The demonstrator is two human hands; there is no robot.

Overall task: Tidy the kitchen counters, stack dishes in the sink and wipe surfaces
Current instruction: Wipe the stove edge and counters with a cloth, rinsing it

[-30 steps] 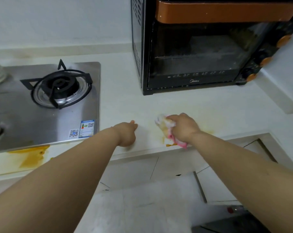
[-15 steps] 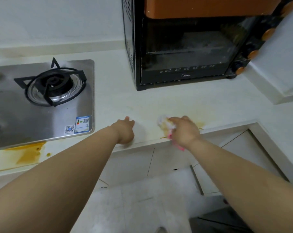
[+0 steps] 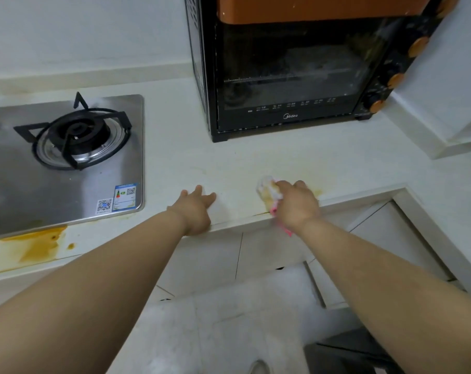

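Note:
My right hand [image 3: 296,205] grips a crumpled cloth [image 3: 269,191], white and yellow with a pink edge, and presses it on the white counter [image 3: 256,160] near its front edge. A faint yellow smear [image 3: 316,188] lies on the counter just right of the cloth. My left hand [image 3: 196,209] rests flat on the counter's front edge, fingers straight, a little left of the cloth. An orange-brown spill [image 3: 37,244] stains the counter in front of the stove.
A black toaster oven [image 3: 296,74] with orange knobs stands at the back of the counter. A steel gas stove [image 3: 67,152] with a black burner sits on the left. White cabinet fronts [image 3: 272,255] and a pale floor lie below. The wall juts out on the right [image 3: 445,90].
My right hand and the cloth have slid slightly toward the counter's front edge. My left hand's fingers have spread flatter on the counter. The view shifted a little.

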